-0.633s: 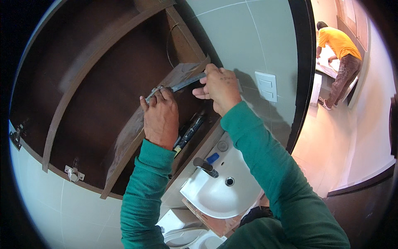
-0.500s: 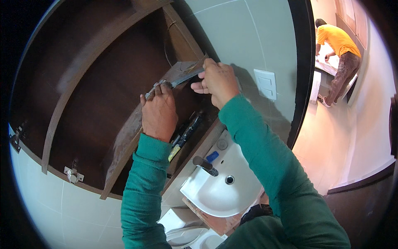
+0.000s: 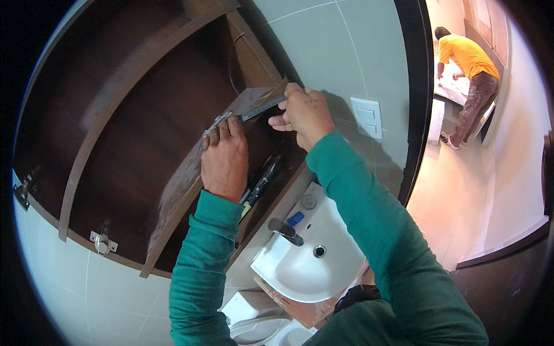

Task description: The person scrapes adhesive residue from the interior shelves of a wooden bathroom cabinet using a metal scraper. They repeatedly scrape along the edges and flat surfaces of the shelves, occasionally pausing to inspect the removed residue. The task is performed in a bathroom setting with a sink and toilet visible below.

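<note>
Inside a dark brown cabinet (image 3: 133,127), a dusty shelf board (image 3: 186,167) runs up to a thin grey-edged strip (image 3: 262,105). My left hand (image 3: 224,164) has its fingers bent over the board's front edge, against a small silver metal fitting (image 3: 220,119). My right hand (image 3: 309,118) pinches the far end of the strip between thumb and index finger, its other fingers loosely curled. Part of the strip is hidden behind the hands. Just below the left hand, dark-handled tools (image 3: 262,184) lie in the lower compartment.
Below the cabinet are a white washbasin (image 3: 288,277) with a dark faucet (image 3: 284,230) and a toilet (image 3: 254,308). A white switch plate (image 3: 366,117) is on the tiled wall. Silver hinges (image 3: 103,243) line the cabinet edge. Another person (image 3: 470,60) bends over a surface beyond the doorway.
My left hand has shifted slightly right along the board edge, and its fingers lie flatter over it. My right hand keeps its pinch, almost unmoved. The view has shifted a little.
</note>
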`<state>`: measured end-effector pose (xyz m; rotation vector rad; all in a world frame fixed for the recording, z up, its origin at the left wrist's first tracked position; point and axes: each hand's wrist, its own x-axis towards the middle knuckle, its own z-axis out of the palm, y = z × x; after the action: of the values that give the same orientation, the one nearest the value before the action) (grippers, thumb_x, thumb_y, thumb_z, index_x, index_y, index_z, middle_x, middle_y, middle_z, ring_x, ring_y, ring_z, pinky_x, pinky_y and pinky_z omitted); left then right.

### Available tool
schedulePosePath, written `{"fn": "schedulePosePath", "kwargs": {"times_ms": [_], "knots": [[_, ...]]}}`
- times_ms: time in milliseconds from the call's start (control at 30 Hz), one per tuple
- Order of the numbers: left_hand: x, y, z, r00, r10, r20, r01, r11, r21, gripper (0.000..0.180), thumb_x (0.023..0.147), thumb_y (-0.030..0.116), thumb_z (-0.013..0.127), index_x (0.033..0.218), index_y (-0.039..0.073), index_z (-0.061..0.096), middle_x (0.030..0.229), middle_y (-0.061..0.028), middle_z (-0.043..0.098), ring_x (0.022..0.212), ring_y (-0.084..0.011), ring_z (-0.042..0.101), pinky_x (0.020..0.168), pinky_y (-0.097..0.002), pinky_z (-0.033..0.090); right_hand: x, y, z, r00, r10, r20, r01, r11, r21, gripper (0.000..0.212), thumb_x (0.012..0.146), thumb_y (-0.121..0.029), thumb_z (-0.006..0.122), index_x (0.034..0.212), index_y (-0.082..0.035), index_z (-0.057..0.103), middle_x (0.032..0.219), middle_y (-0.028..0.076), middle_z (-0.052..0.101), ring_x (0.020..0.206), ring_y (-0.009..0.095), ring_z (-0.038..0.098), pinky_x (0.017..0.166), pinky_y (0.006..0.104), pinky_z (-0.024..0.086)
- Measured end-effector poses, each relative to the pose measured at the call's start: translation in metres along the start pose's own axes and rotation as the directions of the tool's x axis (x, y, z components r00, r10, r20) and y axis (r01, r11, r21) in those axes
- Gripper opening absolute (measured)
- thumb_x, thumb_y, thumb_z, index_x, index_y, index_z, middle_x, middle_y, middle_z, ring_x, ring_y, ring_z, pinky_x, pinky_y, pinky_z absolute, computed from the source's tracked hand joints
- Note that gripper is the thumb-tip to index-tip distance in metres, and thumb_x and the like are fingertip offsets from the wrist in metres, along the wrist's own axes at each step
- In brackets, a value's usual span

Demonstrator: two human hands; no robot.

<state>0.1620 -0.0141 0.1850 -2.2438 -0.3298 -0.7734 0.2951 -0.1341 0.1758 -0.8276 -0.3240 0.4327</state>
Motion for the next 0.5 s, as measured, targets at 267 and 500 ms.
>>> {"fn": "schedulePosePath", "kwargs": {"times_ms": [267,500], "knots": [[0.007,-0.005,-0.012,0.993,-0.039,0.113,0.058,0.985,-0.165,0.050,0.082,-0.004,0.063,0.131,0.002,0.057,0.102,-0.0265,0.071,0.089,-0.0425,0.072,0.076,-0.0503,0.060,0.018,0.006,0.002,0.999,0.041,0.000,-0.041,0.999,0.019,0.035,0.099,-0.023,0.051,0.110,0.010,0.049,0.097,0.018,0.054,0.068,0.030,0.068,0.070,0.0441,0.064],[0.027,0.005,-0.025,0.957,-0.043,0.288,0.089,0.985,-0.147,0.052,0.083,0.001,0.065,0.134,0.005,0.056,0.101,-0.0255,0.072,0.091,-0.0406,0.073,0.078,-0.0499,0.060,0.039,0.003,-0.001,1.000,-0.013,-0.021,0.013,1.000,-0.010,0.034,0.099,-0.024,0.052,0.105,0.009,0.049,0.093,0.018,0.053,0.066,0.031,0.067,0.073,0.0478,0.063]]}}
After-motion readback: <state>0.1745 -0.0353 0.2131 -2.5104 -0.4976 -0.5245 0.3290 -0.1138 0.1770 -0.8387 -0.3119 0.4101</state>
